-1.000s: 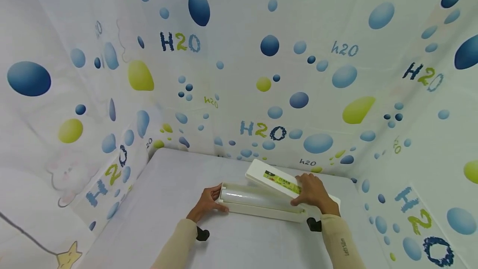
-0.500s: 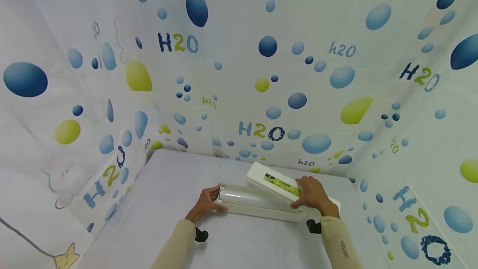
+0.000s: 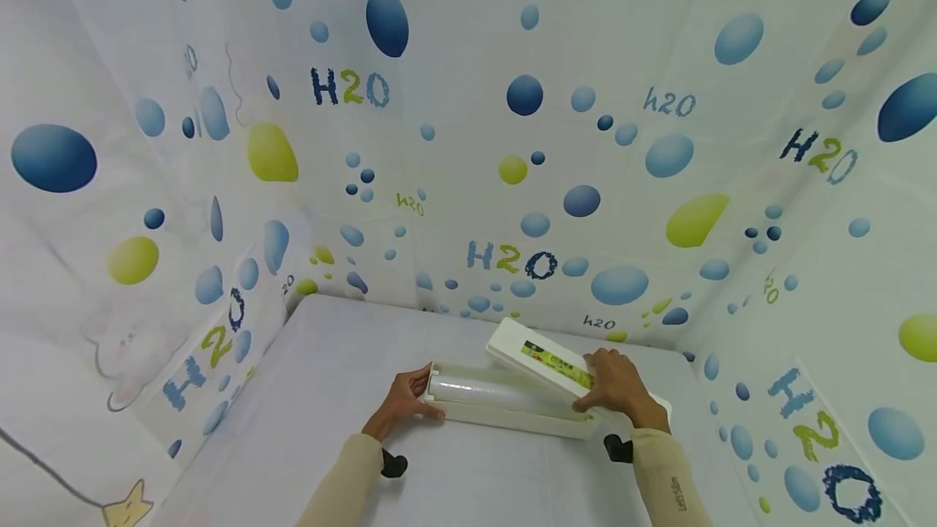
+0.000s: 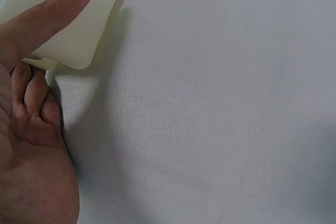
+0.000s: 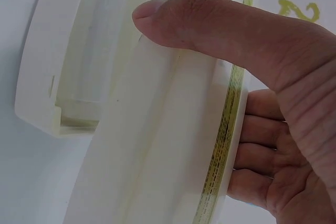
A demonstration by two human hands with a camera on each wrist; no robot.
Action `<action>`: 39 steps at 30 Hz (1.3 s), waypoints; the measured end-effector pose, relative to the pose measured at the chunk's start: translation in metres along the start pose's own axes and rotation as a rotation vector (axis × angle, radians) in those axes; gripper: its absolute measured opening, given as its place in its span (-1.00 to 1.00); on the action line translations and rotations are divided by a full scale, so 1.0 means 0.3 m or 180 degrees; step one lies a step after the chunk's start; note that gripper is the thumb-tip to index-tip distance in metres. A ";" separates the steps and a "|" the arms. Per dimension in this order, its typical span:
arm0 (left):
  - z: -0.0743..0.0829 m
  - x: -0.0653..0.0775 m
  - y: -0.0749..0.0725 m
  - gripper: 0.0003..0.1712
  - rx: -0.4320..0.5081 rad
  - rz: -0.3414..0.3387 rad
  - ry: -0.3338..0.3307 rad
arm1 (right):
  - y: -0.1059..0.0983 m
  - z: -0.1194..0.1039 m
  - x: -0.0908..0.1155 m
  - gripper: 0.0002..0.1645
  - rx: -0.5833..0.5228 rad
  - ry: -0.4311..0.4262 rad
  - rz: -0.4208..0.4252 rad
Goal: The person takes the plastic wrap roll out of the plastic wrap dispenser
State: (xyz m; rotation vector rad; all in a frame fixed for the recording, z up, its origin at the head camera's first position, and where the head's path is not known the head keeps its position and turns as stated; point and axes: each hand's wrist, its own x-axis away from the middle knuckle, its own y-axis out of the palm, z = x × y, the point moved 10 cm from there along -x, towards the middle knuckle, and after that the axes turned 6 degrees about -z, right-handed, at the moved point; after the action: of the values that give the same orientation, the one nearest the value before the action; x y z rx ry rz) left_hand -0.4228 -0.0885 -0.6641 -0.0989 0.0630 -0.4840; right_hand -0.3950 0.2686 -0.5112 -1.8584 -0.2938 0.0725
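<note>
A long white cling film dispenser box lies uncovered on the table, with a shiny roll of clear film inside. My left hand grips the box's left end. In the left wrist view its thumb lies along the box's outer wall, fingers curled under the end. The white lid, with a green and yellow label, is held by my right hand, tilted across the box's right part. Seen from the right wrist, the thumb presses the lid's inner side and the fingers wrap behind it.
A white cloth covers the table. Curtains printed with blue and green drops and H2O lettering stand close behind and on both sides. Dark wrist devices sit under the beige sleeves.
The lid and right hand have shifted very slightly to the right. My left hand keeps its hold on the box's end, and the box stays put.
</note>
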 end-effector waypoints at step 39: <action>-0.024 -0.009 -0.011 0.28 0.0014 0.0032 -0.0051 | -0.020 0.062 0.041 -0.11 -0.0037 0.0160 0.0018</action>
State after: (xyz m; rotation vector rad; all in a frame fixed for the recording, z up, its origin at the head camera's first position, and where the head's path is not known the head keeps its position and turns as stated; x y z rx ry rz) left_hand -0.4273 -0.0907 -0.6707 -0.0981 0.0469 -0.4732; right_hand -0.3880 0.2905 -0.5100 -1.8696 -0.2547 0.0280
